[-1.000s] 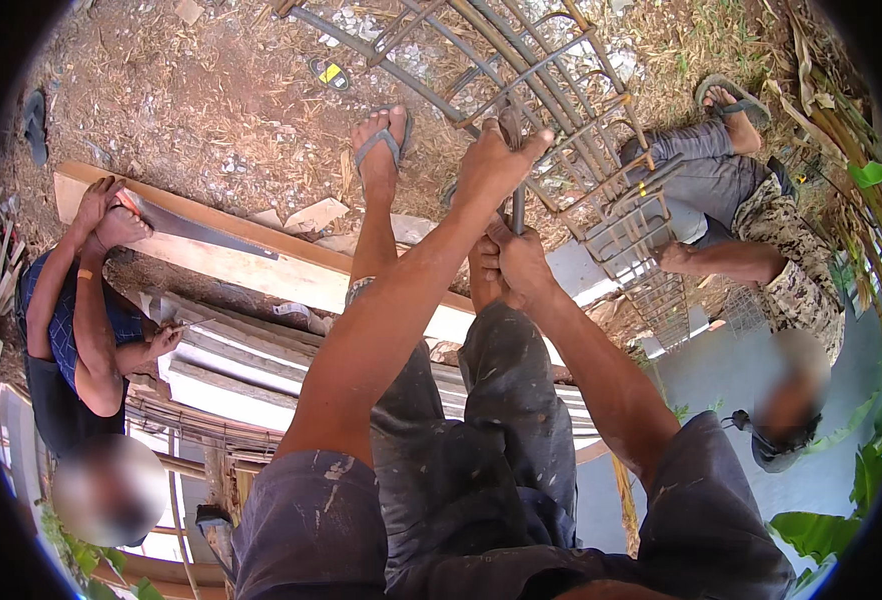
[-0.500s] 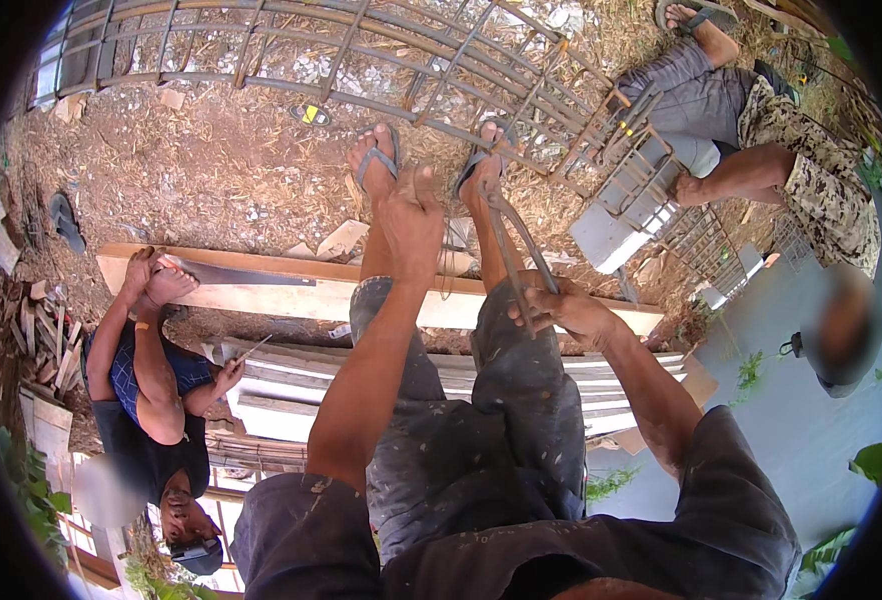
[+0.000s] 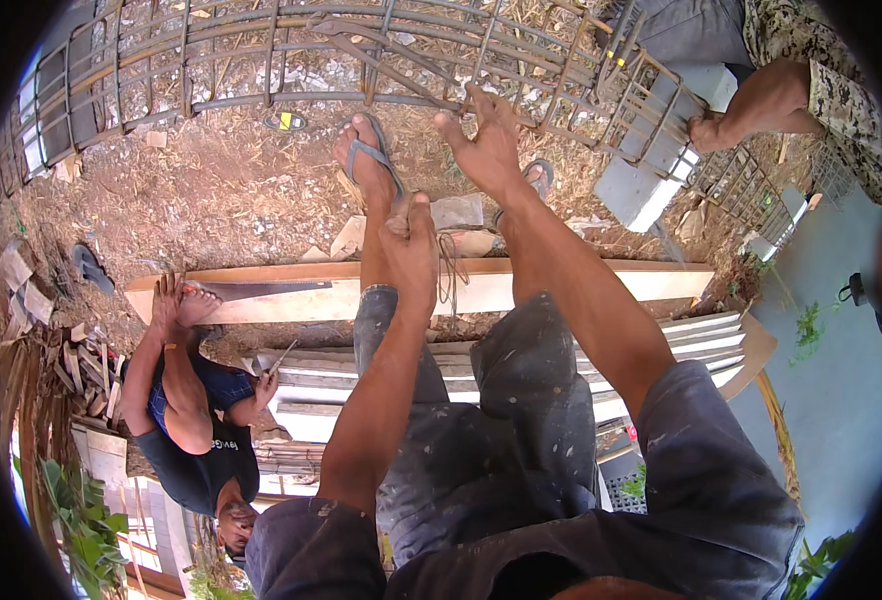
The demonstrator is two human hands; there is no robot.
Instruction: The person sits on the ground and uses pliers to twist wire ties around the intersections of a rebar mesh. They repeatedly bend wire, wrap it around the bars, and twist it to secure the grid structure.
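Observation:
My left hand (image 3: pixel 406 245) is closed, thumb upward, in front of my shin. A thin bundle of looped tie wire (image 3: pixel 448 268) hangs beside it and seems to come from its grip, though the fingers hide where it is held. My right hand (image 3: pixel 486 145) reaches forward with thumb and fingers apart, holding nothing. Just beyond its fingertips, the pincers (image 3: pixel 386 68) rest on the rebar cage (image 3: pixel 231 108), their jaws toward the left and their handles toward my right hand.
At left a co-worker (image 3: pixel 196 410) holds a handsaw (image 3: pixel 271 292) along a long wooden board (image 3: pixel 401 290). Another person's hand (image 3: pixel 709 132) touches the cage at right. Stacked white-edged boards (image 3: pixel 311 390) lie beneath me. A loose sandal (image 3: pixel 93 268) lies at far left.
My right hand has moved forward and let go of the pincers, which now lie on the cage. My left hand stays closed near the wire. The view has shifted slightly.

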